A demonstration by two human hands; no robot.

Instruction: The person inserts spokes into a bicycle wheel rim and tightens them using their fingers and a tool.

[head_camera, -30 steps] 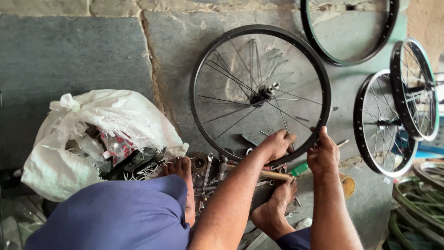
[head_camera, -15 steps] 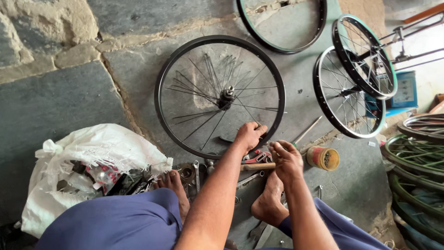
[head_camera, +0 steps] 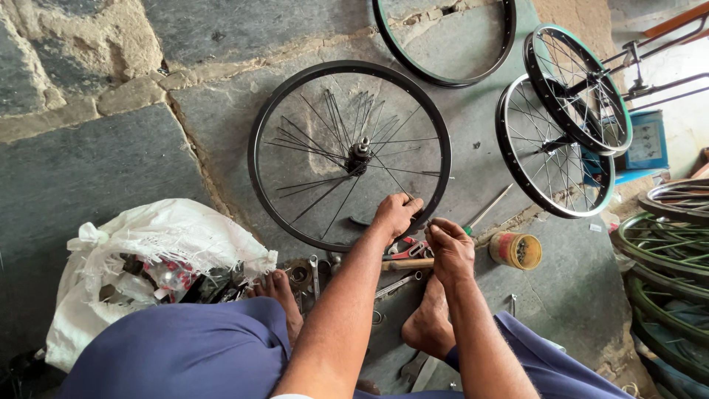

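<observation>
Large black spoked bicycle wheel lies flat on the grey stone floor, hub axle pointing up at the camera; bare floor to its left, two more spoked rims just to its right. Left hand grips the near rim edge, fingers curled over it. Right hand, just beside, has its fingertips pinched narrow; what they hold cannot be told. Small yellow tin stands near.

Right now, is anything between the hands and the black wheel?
Nothing visible. The left hand already rests on the black spoked wheel rim, and the right hand is right beside it.
</observation>
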